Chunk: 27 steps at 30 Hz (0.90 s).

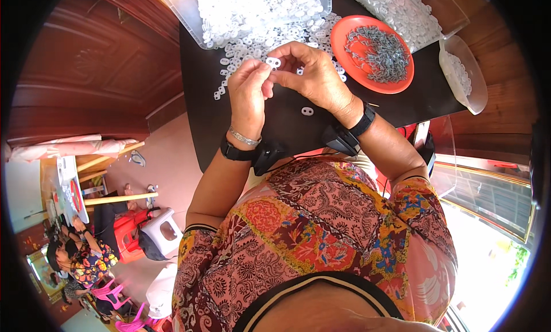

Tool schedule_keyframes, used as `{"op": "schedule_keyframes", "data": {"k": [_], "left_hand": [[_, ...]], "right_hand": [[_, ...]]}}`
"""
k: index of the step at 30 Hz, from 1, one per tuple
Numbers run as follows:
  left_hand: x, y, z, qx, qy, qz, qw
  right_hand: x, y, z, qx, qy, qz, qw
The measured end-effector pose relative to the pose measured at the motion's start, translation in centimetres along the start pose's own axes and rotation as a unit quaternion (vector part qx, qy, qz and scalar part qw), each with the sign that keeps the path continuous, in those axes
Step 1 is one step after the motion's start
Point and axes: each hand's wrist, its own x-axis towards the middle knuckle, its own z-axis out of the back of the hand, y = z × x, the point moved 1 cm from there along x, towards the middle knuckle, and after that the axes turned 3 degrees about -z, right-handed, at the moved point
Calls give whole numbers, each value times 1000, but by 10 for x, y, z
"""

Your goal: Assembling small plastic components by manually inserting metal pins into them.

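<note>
A small white flat plastic piece with two holes (274, 62) sits pinched between both hands, held in the air just above the black bench (287, 131). It looks very light and stiff, a moulded part with smooth faces that could well slip, so the safest hold is probably at its narrow edges or ends, leaving the two holes free. The left hand (248, 93) has its fingers (259, 69) closed narrowly on the piece's left end; the right hand (313, 73) curls over it from the other side, fingertips nipped on the right end. Whether a second small part is hidden between the fingers cannot be told.

Just behind the hands lies a loose heap of the same white pieces (252, 45), spilling from a clear plastic tub (183, 16) full of them. One stray white piece (307, 111) lies alone on the bench near the right wrist. To the right stands a round orange plate (350, 27) carrying a pile of thin grey metal wire bits (381, 53), light and springy-looking. Beyond it are a second clear tray (453, 19) and a clear bowl (476, 88) with more white pieces.
</note>
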Motion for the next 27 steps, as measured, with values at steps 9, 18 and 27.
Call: {"op": "schedule_keyframes", "data": {"k": [9,18,27], "left_hand": [[7,0,6,37,67,26,997],[4,0,3,18,26,-12,999],[5,3,3,60,41,-36,997]], "right_hand": [[1,6,3,-48,24,60,997],[-3,4,-1,0,-2,13,1000],[-3,4,-3,-12,-27,-17,999]]}}
